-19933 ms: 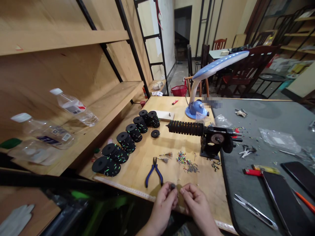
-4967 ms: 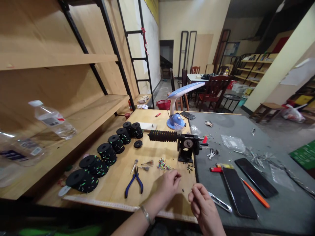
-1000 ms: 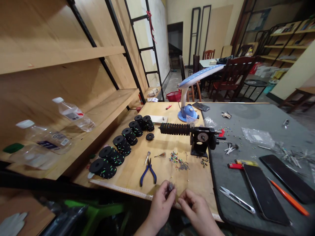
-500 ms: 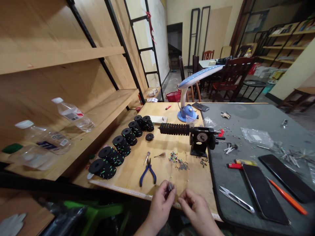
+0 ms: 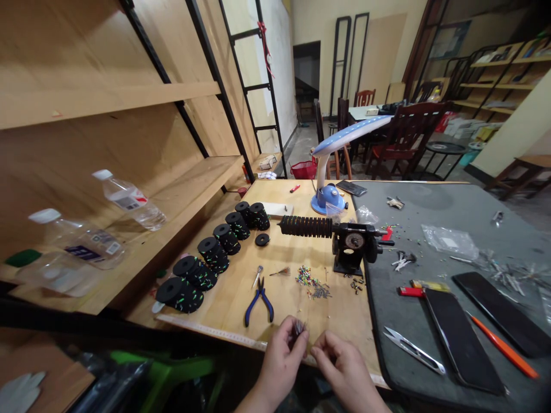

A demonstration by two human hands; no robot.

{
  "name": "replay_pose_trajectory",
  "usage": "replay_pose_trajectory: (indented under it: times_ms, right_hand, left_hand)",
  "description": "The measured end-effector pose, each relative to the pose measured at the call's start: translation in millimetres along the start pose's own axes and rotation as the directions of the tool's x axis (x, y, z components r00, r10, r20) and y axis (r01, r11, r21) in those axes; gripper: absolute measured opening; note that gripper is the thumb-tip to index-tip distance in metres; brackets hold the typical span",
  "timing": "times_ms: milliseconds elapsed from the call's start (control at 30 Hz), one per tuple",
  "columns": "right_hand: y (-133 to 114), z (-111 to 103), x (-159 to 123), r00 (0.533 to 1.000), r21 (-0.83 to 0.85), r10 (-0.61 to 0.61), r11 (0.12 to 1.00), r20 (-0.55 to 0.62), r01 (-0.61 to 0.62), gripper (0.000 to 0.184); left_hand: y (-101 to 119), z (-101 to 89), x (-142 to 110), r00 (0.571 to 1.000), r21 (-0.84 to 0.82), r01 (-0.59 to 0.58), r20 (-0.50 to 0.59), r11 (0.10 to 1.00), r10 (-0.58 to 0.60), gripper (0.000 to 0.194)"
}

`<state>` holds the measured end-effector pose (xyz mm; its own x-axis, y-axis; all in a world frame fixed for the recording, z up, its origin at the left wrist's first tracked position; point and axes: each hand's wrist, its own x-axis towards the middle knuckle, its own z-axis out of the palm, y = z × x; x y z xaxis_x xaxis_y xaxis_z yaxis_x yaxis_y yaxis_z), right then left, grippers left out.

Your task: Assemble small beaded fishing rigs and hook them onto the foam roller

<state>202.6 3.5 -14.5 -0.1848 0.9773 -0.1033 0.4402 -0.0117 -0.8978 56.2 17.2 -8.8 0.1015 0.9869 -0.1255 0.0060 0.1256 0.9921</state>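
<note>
At the table's front edge my left hand (image 5: 284,350) pinches a small bundle of thin, dark, wire-like pieces (image 5: 298,327). Just to its right, my right hand (image 5: 338,357) is closed with thumb and fingertips together; whatever they grip is too small to make out. Beyond the hands lie a heap of colourful beads (image 5: 304,275) and a pile of small grey metal pieces (image 5: 321,291). Blue-handled pliers (image 5: 259,304) rest with their handles spread, left of my left hand. A small brush-like bundle (image 5: 282,271) lies above the pliers.
A black hand-cranked winder (image 5: 349,244) carries a ribbed black spindle (image 5: 305,226). Several black foam spools (image 5: 178,293) line the left side. Behind stands a blue lamp (image 5: 328,198). Thread snips (image 5: 414,350), a phone (image 5: 462,341) and an orange tool (image 5: 503,347) lie on the grey mat.
Both hands stay in nearly the same place and pose. The whole view has shifted very slightly.
</note>
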Motion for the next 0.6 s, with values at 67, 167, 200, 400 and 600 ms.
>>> replay_pose_trajectory:
  times_ms: [67, 167, 200, 400, 600]
  right_hand:
    - [0.2, 0.2, -0.2, 1.0, -0.005, -0.005, 1.0, -0.004, 0.005, 0.024]
    - [-1.3, -0.4, -0.4, 1.0, -0.009, -0.003, 1.0, 0.004, 0.003, 0.024]
    - [-1.9, -0.7, -0.4, 1.0, -0.007, -0.004, 1.0, 0.007, 0.004, 0.024]
    - [-2.5, -0.9, 0.0, 1.0, 0.017, -0.018, 1.0, -0.007, 0.018, 0.023]
    - [-2.3, -0.4, 0.4, 1.0, 0.015, 0.001, 1.0, -0.01, -0.001, 0.023]
  left_hand:
    - [0.3, 0.0, 0.3, 1.0, 0.016, -0.009, -0.006, 1.0, 0.009, 0.028]
    - [-0.1, -0.6, 0.1, 1.0, 0.04, -0.017, -0.005, 0.999, 0.017, 0.028]
    - [-0.3, -0.8, -0.1, 1.0, 0.046, -0.018, -0.006, 0.999, 0.018, 0.028]
    - [0.8, -1.0, -0.8, 0.999, 0.07, -0.031, -0.021, 0.997, 0.033, 0.026]
    - [1.4, -1.8, -1.0, 0.999, 0.078, -0.036, -0.024, 0.996, 0.038, 0.026]
